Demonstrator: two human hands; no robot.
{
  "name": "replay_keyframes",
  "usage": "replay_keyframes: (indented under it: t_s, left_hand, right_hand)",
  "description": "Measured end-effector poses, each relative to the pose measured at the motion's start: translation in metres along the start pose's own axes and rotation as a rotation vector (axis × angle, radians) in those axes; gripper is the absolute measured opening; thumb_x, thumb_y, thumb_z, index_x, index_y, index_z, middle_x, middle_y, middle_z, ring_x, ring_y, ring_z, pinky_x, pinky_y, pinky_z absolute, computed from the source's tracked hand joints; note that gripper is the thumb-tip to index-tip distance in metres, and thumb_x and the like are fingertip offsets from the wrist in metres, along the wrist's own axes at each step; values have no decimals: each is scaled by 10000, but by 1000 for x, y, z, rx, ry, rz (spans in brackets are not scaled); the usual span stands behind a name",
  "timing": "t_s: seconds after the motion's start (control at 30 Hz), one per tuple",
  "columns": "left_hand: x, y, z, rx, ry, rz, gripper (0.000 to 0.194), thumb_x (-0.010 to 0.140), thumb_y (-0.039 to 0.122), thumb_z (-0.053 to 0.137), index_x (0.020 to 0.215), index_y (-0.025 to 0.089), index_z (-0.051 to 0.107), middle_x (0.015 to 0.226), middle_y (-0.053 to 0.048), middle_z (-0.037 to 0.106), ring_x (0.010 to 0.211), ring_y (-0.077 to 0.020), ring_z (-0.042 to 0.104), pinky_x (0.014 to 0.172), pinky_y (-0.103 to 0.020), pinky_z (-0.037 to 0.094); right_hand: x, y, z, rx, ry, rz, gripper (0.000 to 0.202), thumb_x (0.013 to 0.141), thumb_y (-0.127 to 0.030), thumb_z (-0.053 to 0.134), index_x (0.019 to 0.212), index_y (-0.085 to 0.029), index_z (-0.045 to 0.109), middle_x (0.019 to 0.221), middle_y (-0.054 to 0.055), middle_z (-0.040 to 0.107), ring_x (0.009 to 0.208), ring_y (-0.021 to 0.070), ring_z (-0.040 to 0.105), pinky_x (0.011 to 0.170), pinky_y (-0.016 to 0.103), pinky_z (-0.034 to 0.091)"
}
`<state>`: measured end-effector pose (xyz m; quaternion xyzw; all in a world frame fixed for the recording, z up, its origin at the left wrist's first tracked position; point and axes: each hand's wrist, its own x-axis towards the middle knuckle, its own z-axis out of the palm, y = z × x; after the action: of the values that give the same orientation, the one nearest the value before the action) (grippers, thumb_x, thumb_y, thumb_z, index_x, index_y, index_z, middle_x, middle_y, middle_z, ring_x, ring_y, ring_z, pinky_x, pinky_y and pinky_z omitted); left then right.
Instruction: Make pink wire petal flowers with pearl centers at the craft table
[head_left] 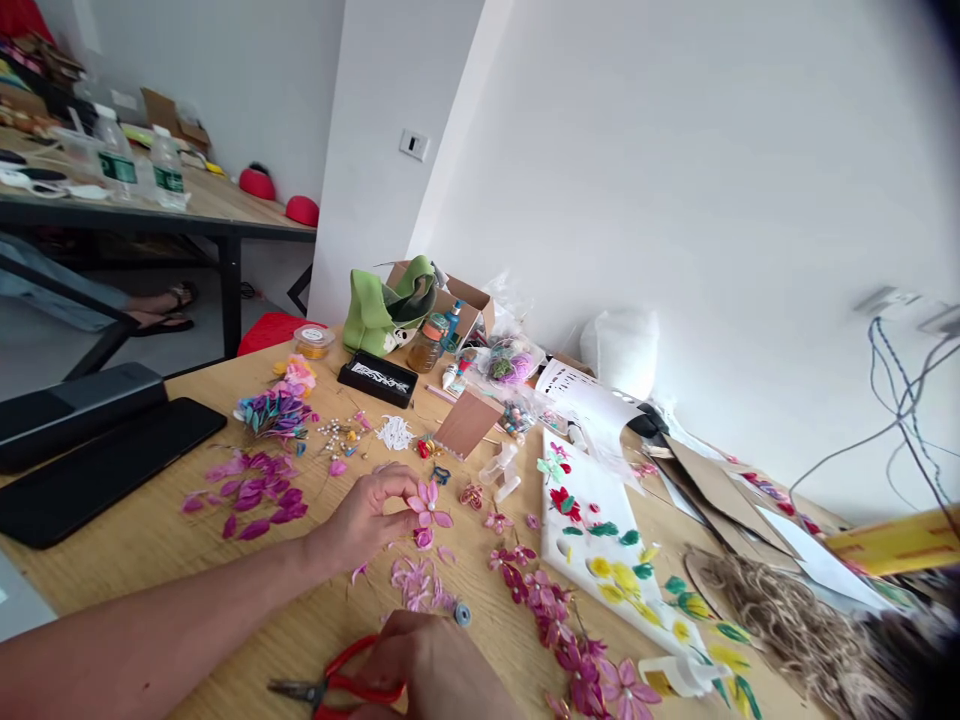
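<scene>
My left hand (358,525) pinches a pink five-petalled artificial flower (430,505) with a pale centre, held just above the table. Low in the view, my right hand (442,672) is closed around the red handles of a pair of scissors (321,690), whose blades point left. Its fingers are partly hidden behind the back of the hand. Beside that hand stands a small grey-blue thread spool (462,613). Pale pink strips (418,582) lie between the hands. Loose magenta petals (259,490) are spread left of my left hand.
A branch of magenta flowers (551,610) lies to the right, beside a white board (592,530) with coloured petals. Further back are a black tray (377,378), a green bag (367,310) and a glass jar (427,345). A black case (112,460) lies left.
</scene>
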<state>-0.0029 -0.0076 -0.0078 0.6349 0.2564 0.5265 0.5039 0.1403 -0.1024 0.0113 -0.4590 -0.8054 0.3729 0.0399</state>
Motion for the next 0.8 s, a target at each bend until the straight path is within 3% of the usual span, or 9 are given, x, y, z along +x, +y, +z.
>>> replay_keyframes:
  t_s: [0.13,0.2,0.27,0.37,0.5,0.8]
  left_hand:
    - [0,8,-2,121,-72,144,126,807,219,666,702,154,644,824,-59,640,855,-187,588,786,-299,446]
    - [-1,9,-3,167,-90,178,145,831,247,648,719,154,657,813,-57,638,844,-183,579,781,-297,434]
    - [-1,9,-3,215,-115,166,183,855,277,622,725,156,668,781,-49,627,815,-179,569,770,-298,429]
    - [-4,7,-2,255,-176,109,217,876,299,590,742,155,681,770,-44,608,784,-174,570,746,-296,437]
    - [-6,3,-2,258,-237,71,215,875,300,590,750,152,683,794,-51,600,786,-173,581,726,-283,449]
    - [-3,-2,-3,267,-302,133,231,896,325,568,817,167,717,759,-77,671,815,-201,574,753,-304,456]
  right_hand:
    - [-11,-4,-21,200,241,190,143,709,-287,713,617,-180,692,618,-10,587,583,105,486,531,217,320]
    - [-15,2,-29,377,377,238,271,715,-373,722,598,-152,616,559,-31,502,520,82,419,477,199,296]
    - [-16,10,-33,608,442,191,403,689,-526,720,643,-155,568,549,-49,451,459,64,359,400,178,280]
    - [-11,19,-33,820,463,110,473,675,-593,720,744,-148,576,605,-30,494,479,75,422,352,160,345]
    - [-2,18,-29,923,474,66,443,784,-574,639,724,-142,564,584,-19,519,461,65,453,338,140,377]
    - [7,17,-26,1081,488,142,426,748,-525,677,632,-140,534,506,-27,534,374,48,472,290,112,321]
